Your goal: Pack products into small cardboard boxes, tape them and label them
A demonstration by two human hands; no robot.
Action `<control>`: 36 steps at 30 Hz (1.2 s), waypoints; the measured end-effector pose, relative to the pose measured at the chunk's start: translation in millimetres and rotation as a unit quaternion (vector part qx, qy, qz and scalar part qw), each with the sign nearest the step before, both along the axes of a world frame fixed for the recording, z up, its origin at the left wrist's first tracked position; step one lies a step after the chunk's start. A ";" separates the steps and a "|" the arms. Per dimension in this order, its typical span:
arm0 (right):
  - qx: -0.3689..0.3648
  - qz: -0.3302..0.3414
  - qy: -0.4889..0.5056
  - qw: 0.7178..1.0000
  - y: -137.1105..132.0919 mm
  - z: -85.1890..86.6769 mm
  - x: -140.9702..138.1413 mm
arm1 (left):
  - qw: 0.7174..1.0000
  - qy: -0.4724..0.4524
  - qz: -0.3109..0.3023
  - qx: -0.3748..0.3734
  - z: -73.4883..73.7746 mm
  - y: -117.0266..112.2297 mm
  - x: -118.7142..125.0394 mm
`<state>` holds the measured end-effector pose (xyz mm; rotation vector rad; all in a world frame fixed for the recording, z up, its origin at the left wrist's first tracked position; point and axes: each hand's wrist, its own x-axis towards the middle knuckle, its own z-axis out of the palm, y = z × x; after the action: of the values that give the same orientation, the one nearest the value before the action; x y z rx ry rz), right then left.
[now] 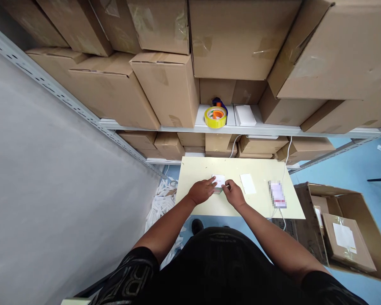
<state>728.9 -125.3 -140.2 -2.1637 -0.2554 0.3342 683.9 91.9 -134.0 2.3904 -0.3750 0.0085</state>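
Observation:
A small white box (219, 180) lies on the pale yellow table (197, 173). Both of my hands are on it. My left hand (202, 191) grips its left side with curled fingers. My right hand (233, 193) pinches its right edge with thumb and fingers. A flat white card (248, 183) lies on the table just right of my right hand. Further right rests a phone (277, 194) with a white cable running from it.
Cardboard boxes (165, 80) fill the metal shelves behind the table. A yellow tape roll (215, 116) and a white pack (245, 115) sit on the shelf. An open carton (343, 228) with parcels stands on the blue floor at right. White paper scraps (160, 203) lie left of the table.

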 end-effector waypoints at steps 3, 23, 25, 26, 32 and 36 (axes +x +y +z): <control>-0.012 -0.004 0.010 1.000 2.8 -4.3 -1.3 | 0.996 -0.017 -0.024 0.080 -9.9 -0.2 -7.2; 0.013 0.029 0.149 0.988 23.7 -34.4 -7.8 | 0.908 0.225 0.189 -0.298 -49.9 -13.8 -9.6; 0.017 0.040 0.146 0.988 42.5 -34.3 4.1 | 0.915 0.204 0.198 -0.285 -47.1 -0.5 0.5; 0.021 0.047 0.147 0.988 54.1 -33.6 11.6 | 0.918 0.195 0.204 -0.279 -45.3 8.6 6.9; 0.025 0.078 0.173 0.982 136.4 -26.1 62.7 | 0.923 0.176 0.245 -0.238 -34.8 78.9 49.3; 0.009 0.087 0.178 0.980 172.8 -19.5 81.7 | 0.924 0.170 0.264 -0.215 -38.2 112.8 69.4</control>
<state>810.6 47.5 -159.7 -2.0248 -0.2419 0.8057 753.3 204.7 -172.1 1.9349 0.4054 -0.0700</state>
